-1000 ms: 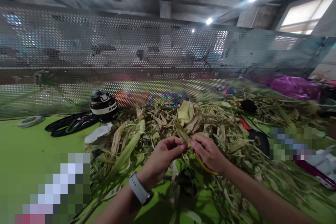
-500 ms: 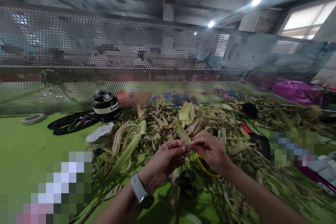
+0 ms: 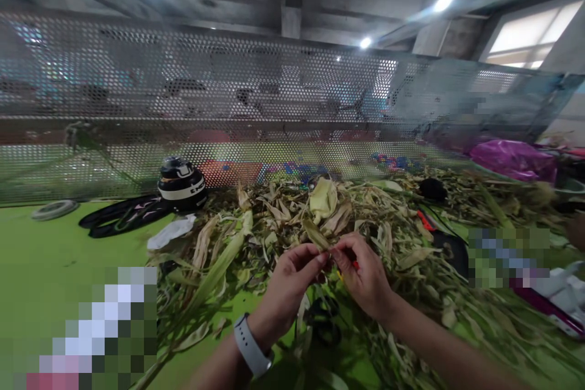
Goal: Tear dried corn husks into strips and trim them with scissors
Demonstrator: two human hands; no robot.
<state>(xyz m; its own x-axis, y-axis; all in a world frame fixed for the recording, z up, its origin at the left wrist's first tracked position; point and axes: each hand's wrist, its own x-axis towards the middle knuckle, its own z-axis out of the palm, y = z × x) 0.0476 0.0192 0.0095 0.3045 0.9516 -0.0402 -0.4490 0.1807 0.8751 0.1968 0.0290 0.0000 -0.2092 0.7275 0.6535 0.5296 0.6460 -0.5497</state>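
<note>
Both hands meet at the middle of the view, above the heap of dried corn husks. My left hand (image 3: 292, 277), with a pale-banded watch (image 3: 251, 350) on the wrist, pinches the lower end of a corn husk strip (image 3: 314, 233) between thumb and fingers. Against it, the fingertips of my right hand (image 3: 365, 277) close on the same end. A small red piece (image 3: 355, 265) and a bit of yellow show at the right palm; what they belong to is hidden. Below the hands lies a black looped object (image 3: 326, 320), partly in shadow.
Dried husks (image 3: 278, 210) cover much of the green surface (image 3: 105, 256). A black round container (image 3: 181, 186), a black coiled item (image 3: 123, 216) and a white crumpled piece (image 3: 171, 233) lie left. A perforated metal screen (image 3: 228, 97) stands behind; a purple bag (image 3: 514, 159) sits right.
My left wrist has turned, showing more of the watch band. My right hand has tilted more upright, and the yellow loop that curved beneath it is now mostly hidden. The fingertips stay together.
</note>
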